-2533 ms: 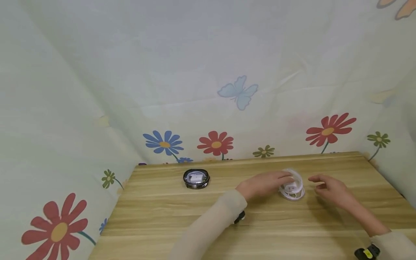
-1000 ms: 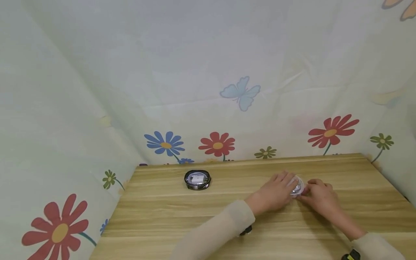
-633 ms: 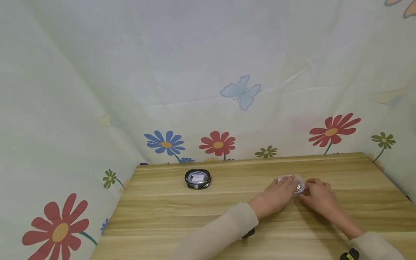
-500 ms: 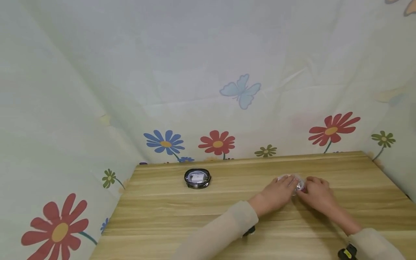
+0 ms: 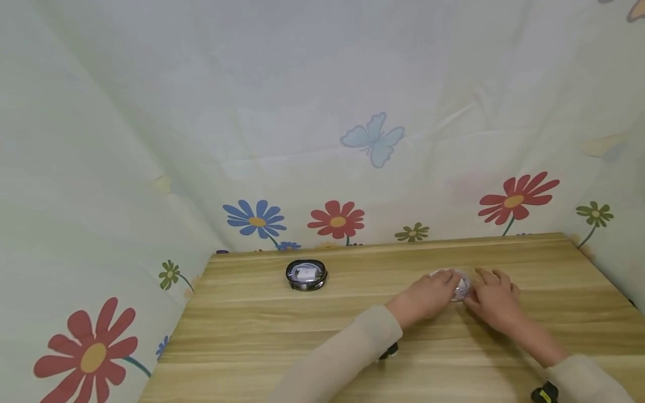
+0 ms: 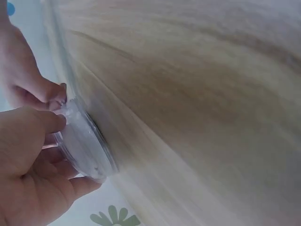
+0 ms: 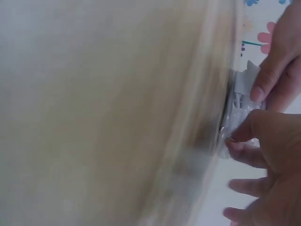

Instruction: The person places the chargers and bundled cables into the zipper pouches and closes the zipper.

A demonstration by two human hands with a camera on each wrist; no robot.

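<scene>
A round clear plastic case (image 5: 462, 289) holding white cable sits at the right of the wooden table in the head view. My left hand (image 5: 429, 294) holds it from the left, thumb on one face and fingers curled round the far side, as the left wrist view shows. At its right edge my right hand (image 5: 496, 299) pinches the clear rim between thumb and forefinger, its other fingers spread. White parts of the contents (image 7: 244, 82) show under the left thumb in the right wrist view. Fingers hide much of the case.
Further left on the table (image 5: 262, 336) lies a second round case, black-rimmed (image 5: 306, 275), with a pale cable and a white block inside. A flower-printed cloth (image 5: 302, 140) hangs behind and beside the table edges.
The right hand came in from the right, at first apart from the case, and now pinches its edge. The left hand moved further over the case. Lately the right hand's other fingers spread.
</scene>
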